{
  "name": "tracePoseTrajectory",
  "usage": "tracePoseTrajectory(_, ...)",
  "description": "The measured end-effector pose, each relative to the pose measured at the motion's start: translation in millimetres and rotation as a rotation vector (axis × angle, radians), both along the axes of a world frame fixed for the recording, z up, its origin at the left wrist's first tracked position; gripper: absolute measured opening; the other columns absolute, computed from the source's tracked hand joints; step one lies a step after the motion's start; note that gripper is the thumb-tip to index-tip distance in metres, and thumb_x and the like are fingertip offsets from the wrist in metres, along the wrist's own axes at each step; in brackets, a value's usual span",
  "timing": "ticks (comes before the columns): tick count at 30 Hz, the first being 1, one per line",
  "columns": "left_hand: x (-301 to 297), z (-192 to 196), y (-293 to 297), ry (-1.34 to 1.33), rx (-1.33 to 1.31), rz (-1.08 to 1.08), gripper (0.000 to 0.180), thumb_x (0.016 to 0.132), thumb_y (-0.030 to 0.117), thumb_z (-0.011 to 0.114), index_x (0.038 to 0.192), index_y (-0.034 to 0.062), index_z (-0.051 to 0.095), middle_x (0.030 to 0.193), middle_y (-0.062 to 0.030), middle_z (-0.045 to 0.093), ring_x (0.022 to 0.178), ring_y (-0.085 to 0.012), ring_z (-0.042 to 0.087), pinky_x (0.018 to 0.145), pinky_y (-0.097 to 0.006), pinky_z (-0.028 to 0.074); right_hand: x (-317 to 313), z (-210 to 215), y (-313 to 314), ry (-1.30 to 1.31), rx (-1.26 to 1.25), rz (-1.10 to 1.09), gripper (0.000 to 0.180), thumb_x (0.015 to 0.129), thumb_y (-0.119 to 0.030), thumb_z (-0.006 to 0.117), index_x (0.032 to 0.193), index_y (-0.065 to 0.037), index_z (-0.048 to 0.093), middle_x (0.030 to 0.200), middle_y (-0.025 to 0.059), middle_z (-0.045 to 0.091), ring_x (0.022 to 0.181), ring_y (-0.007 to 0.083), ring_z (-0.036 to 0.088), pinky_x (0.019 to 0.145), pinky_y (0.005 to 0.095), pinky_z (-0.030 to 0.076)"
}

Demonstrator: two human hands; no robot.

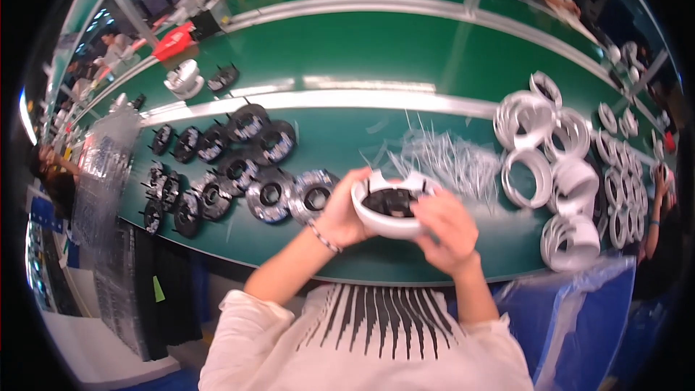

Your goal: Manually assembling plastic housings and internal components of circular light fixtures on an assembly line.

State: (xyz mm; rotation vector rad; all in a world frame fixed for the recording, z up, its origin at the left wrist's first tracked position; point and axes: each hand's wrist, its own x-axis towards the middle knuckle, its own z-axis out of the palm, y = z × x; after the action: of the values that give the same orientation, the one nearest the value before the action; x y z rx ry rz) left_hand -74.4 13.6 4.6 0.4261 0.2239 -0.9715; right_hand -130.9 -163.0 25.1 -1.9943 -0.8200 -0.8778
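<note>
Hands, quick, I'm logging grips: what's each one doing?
Left hand: closed on the white round housing.
Right hand: closed on the same housing.

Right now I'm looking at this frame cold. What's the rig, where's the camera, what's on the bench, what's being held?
There is no machine: a person works with two bare hands. The single picture comes from a wide fisheye camera worn on the person's head and looking down, so straight edges bend near the rim. The left hand and right hand together grip a white round housing with a dark part inside. On the green bench, black ring-shaped parts lie to the left, stacks of white ring housings to the right, and a pile of thin white strips lies just behind the hands. Other people work at the edges.
</note>
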Motion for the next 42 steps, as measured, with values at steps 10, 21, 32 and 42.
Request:
tracePoseTrajectory(10, 29.4, 19.5, -22.2, 0.025, -0.09, -0.321, 0.057, 0.084, 0.044, 0.035, 0.117, -0.0014, 0.044, 0.097, -0.0229, 0.057, 0.073, -0.0354, 0.061, 0.056, -0.037, 0.055, 6.7, 20.7, -34.3, 0.046, 0.128, -0.207, 0.04, 0.053, -0.011, 0.075, 0.089, -0.002, 0.06, 0.08, 0.0105, 0.061, 0.074, 0.0276, 0.059, 0.064, 0.0332, 0.048)
tracePoseTrajectory(21, 140.6, 33.7, -41.3, -0.629, 0.507, -0.085, 0.048, 0.082, 0.038, 0.036, 0.107, -0.0016, 0.045, 0.09, -0.017, 0.059, 0.067, -0.027, 0.062, 0.046, -0.032, 0.053, -26.8, 7.9, -79.4, 0.146, 0.031, -0.729, 0.048, 0.057, -0.012, 0.072, 0.102, -0.006, 0.056, 0.117, 0.0106, 0.048, 0.111, 0.0323, 0.04, 0.092, 0.0397, 0.033)
tracePoseTrajectory(32, 315.2, -58.3, -89.8, -0.611, 0.481, 0.235, 0.047, 0.089, 0.038, 0.028, 0.12, 0.0029, 0.026, 0.106, -0.0248, 0.049, 0.079, -0.0377, 0.059, 0.057, -0.038, 0.053, -31.8, -13.9, -130.2, 0.252, -0.121, -1.026, 0.04, 0.062, -0.013, 0.069, 0.099, -0.006, 0.056, 0.115, 0.0112, 0.048, 0.11, 0.033, 0.039, 0.091, 0.0403, 0.033)
tracePoseTrajectory(42, 301.2, -24.0, -54.6, -0.885, 1.362, 0.247, 0.067, 0.081, 0.055, 0.037, 0.127, 0.0086, 0.022, 0.106, -0.0196, 0.05, 0.061, -0.0308, 0.062, 0.043, -0.033, 0.052, 5.8, -52.2, -142.4, 0.313, -0.205, -1.032, 0.029, 0.06, -0.011, 0.069, 0.087, -0.006, 0.059, 0.094, 0.0076, 0.058, 0.099, 0.0288, 0.047, 0.083, 0.0391, 0.034)
